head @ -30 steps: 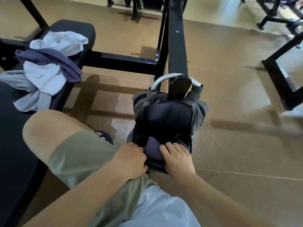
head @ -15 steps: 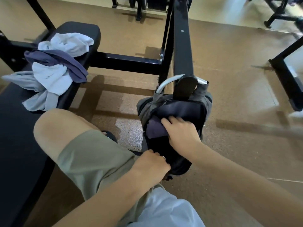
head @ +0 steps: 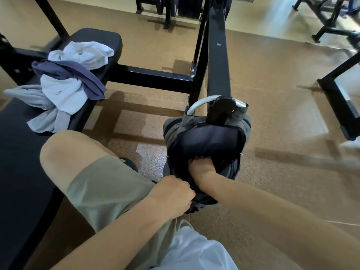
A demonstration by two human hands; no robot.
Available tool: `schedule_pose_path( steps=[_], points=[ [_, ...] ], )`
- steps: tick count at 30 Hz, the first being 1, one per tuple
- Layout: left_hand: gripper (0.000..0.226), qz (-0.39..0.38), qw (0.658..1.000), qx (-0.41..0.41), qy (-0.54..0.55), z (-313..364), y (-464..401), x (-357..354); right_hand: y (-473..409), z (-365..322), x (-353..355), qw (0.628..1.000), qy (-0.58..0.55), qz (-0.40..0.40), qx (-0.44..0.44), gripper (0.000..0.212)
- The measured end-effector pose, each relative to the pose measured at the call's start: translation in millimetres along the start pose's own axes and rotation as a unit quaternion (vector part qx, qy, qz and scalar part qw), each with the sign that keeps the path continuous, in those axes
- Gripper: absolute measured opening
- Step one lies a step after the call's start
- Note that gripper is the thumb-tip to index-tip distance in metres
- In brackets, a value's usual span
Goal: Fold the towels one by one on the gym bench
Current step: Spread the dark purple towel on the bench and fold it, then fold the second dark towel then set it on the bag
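A heap of crumpled towels, pale blue-white and grey with one dark purple piece draped across the middle, is seen lying unfolded at the far end of the black padded gym bench, with one grey corner hanging over the bench's near edge. A dark grey fabric bag is hung by its straps from a curved silver handle on a black steel machine frame, just to the right of the bench. The bag's mouth is held open toward the camera. The right hand is pushed into the opening, so that only its back and knuckles are visible; the fingers are buried in the dark lining, and whether anything is gripped by them cannot be told. The near lower edge of the bag is pinched by the left hand, whose fingers are curled tightly around the fabric. A bare knee and olive-green shorts are seen between the bench and the bag. The brown speckled rubber floor is crossed by further black frames at the right.
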State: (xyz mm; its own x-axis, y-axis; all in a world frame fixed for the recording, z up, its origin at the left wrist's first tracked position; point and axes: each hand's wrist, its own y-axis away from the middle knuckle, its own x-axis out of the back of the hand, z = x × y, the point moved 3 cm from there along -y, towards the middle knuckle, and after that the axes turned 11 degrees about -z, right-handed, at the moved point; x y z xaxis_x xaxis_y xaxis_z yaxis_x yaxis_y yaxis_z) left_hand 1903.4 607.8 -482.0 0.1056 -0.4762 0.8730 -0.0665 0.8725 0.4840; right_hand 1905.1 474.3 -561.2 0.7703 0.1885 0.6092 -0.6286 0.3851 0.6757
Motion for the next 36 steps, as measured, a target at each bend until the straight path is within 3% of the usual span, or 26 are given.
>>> schedule_pose_path(
  steps=[4, 7, 12, 16, 21, 24, 25, 28, 31, 33, 36],
  points=[
    [0.03, 0.037, 0.999, 0.004, 0.036, -23, 17, 23, 35, 8, 31, 0.998, -0.054, 0.039, -0.003, 0.041],
    [0.032, 0.054, 0.993, 0.028, 0.101, -60, 35, 42, 75, 15, 80, 0.987, -0.096, 0.111, 0.068, 0.026],
    [0.031, 0.095, 0.969, 0.173, 0.15, -148, 88, 62, 94, 9, 176, 0.969, -0.114, 0.194, 0.105, 0.01],
    [0.026, 0.16, 0.914, 0.295, 0.229, -227, 136, 45, 73, -34, 242, 0.943, -0.172, 0.238, 0.158, 0.005],
    [0.027, 0.215, 0.816, 0.416, 0.339, -297, 185, 18, -1, -108, 307, 0.905, -0.233, 0.266, 0.236, 0.01],
    [0.031, 0.214, 0.788, 0.45, 0.361, -324, 202, 2, -54, -136, 340, 0.896, -0.256, 0.262, 0.25, 0.008],
    [0.031, 0.207, 0.789, 0.449, 0.365, -328, 202, -2, -67, -139, 349, 0.895, -0.263, 0.262, 0.246, 0.009],
    [0.039, 0.187, 0.796, 0.454, 0.355, -359, 199, -19, -110, -152, 389, 0.89, -0.288, 0.273, 0.223, 0.041],
    [0.056, 0.185, 0.781, 0.467, 0.37, -379, 187, -44, -137, -159, 414, 0.872, -0.298, 0.32, 0.222, 0.05],
    [0.061, 0.147, 0.789, 0.465, 0.374, -393, 177, -64, -154, -165, 433, 0.851, -0.339, 0.336, 0.217, 0.053],
    [0.062, 0.089, 0.799, 0.456, 0.381, -398, 164, -88, -183, -171, 451, 0.846, -0.406, 0.29, 0.19, 0.045]
  ],
)
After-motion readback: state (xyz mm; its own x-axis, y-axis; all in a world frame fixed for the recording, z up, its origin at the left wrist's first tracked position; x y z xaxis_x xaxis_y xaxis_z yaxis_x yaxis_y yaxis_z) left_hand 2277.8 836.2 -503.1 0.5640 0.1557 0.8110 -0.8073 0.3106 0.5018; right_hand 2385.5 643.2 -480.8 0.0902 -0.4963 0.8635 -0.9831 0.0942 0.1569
